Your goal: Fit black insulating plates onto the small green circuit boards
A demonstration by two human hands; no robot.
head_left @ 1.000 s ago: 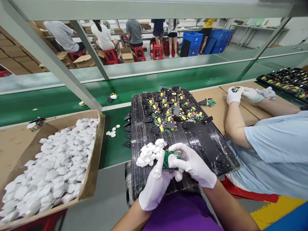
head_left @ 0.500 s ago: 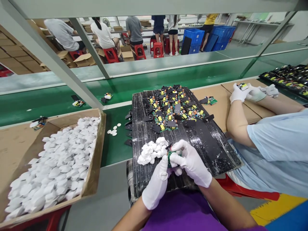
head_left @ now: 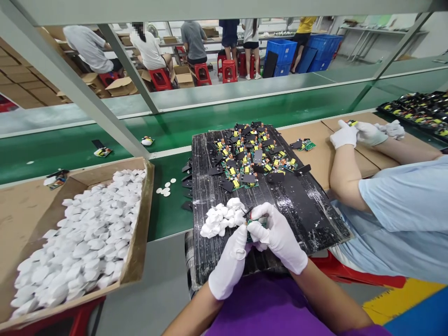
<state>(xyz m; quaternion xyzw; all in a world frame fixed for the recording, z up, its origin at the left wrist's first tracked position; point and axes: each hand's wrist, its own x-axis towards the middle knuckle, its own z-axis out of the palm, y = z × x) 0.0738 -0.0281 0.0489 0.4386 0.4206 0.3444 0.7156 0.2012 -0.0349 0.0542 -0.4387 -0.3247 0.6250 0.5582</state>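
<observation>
Both my hands wear white gloves and meet at a small green circuit board [head_left: 250,224] above the near part of a black board [head_left: 297,210]. My left hand [head_left: 231,254] pinches its left edge between closed fingers. My right hand [head_left: 276,235] grips it from the right, covering most of it. A dark piece sticks up from the circuit board's top. Just left of my hands lies a pile of white soft pieces [head_left: 222,217]. Farther up the black board sits a heap of circuit boards [head_left: 250,156] with yellow and black parts.
A cardboard box [head_left: 138,233] of white pieces stands left. White discs [head_left: 164,191] lie on the green surface. Loose circuit boards ride the green belt [head_left: 196,121]. At right, a co-worker's gloved hands [head_left: 355,134] hold a part over cardboard; a black tray [head_left: 420,114] is beyond.
My hands stay together on the circuit board, shifting only slightly and tilting it. Loose boards on the belt have moved left. The co-worker's hands have turned their part a little.
</observation>
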